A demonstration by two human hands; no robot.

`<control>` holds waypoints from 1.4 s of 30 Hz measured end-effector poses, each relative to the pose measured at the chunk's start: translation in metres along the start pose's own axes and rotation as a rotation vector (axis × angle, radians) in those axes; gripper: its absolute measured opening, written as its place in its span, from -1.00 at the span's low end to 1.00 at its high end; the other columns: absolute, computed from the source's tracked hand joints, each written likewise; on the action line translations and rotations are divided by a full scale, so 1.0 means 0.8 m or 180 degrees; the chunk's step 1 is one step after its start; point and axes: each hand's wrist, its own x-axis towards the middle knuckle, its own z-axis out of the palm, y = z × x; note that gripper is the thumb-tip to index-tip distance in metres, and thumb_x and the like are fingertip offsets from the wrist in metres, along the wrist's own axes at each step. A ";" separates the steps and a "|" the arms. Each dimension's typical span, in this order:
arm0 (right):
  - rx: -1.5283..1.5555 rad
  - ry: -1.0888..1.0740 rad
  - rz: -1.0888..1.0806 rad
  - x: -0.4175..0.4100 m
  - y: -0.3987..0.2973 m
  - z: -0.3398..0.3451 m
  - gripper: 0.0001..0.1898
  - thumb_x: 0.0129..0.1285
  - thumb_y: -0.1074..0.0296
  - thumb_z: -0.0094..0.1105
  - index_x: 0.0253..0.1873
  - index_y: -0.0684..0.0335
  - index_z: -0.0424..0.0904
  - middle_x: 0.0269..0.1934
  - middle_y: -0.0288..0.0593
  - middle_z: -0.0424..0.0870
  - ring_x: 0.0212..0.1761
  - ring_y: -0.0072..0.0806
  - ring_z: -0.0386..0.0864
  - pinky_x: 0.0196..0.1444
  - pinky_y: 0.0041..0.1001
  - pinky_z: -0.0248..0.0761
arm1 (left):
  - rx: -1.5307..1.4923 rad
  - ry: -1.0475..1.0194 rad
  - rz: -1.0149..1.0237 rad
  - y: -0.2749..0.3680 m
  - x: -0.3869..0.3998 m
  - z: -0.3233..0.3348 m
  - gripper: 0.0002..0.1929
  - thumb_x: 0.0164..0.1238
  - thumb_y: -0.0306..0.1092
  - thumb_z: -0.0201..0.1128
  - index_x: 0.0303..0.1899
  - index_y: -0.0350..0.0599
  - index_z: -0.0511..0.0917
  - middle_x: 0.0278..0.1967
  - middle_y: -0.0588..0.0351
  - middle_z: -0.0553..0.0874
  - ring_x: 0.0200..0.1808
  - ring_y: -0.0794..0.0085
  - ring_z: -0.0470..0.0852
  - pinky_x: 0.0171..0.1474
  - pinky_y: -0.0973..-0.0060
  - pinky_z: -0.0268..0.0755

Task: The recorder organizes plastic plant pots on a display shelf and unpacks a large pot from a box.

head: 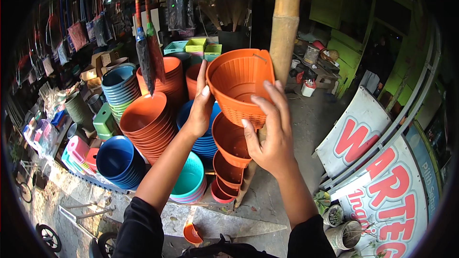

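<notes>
An orange plastic half-round wall planter [238, 79] with a woven-pattern lower part hangs at the bamboo post, its open top facing me. My left hand [200, 109] is upright against its left side, fingers extended. My right hand [270, 132] is at its right front, fingers spread and bent over the rim; whether it grips is unclear. Below, more orange planters [231, 143] hang in a column. To their left stand stacks of orange pots [147, 114], blue pots [116, 161] and a turquoise basket [188, 173]. An orange planter [192, 233] lies low near my body.
A bamboo post [285, 18] rises behind the planter. Wrapped brushes [145, 57] hang down at its left. Metal rails [412, 107] and lettered banners [358, 125] stand at the right, with potted plants [335, 215] below. A person [373, 75] stands in the dark doorway.
</notes>
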 end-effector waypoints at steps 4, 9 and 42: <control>-0.0434 0.0366 -0.0134 -0.025 -0.049 0.009 -0.60 0.18 0.46 0.28 0.14 0.30 0.50 0.33 0.19 0.35 0.36 0.11 0.32 0.35 -0.06 0.23 | 0.0036 0.0175 -0.0233 0.011 -0.040 -0.018 0.06 0.28 0.42 -0.02 0.57 0.08 -0.39 0.57 -0.17 -0.07 0.58 0.01 -0.06 0.53 0.00 -0.27; 0.1773 -0.0411 0.0774 -0.145 -0.158 0.062 -0.69 0.07 0.52 0.37 -0.06 0.27 0.56 0.01 -0.03 0.58 0.04 -0.11 0.57 0.14 -0.23 0.43 | -0.0026 0.0525 -0.0615 0.046 -0.157 -0.030 0.07 0.19 0.48 0.04 0.56 0.02 -0.18 0.51 -0.24 0.08 0.49 -0.06 0.17 0.44 -0.01 -0.02; -0.0111 -0.4542 0.3455 -1.108 -0.303 0.491 -0.65 0.24 0.24 0.33 -0.05 0.35 0.44 -0.12 0.10 0.62 -0.04 -0.02 0.60 0.02 -0.18 0.46 | 0.1793 0.2490 -0.5475 -0.343 -1.240 -0.246 -0.27 0.27 -0.18 0.39 0.39 -0.10 0.20 0.11 -0.18 0.60 0.02 0.16 0.68 0.08 0.29 0.54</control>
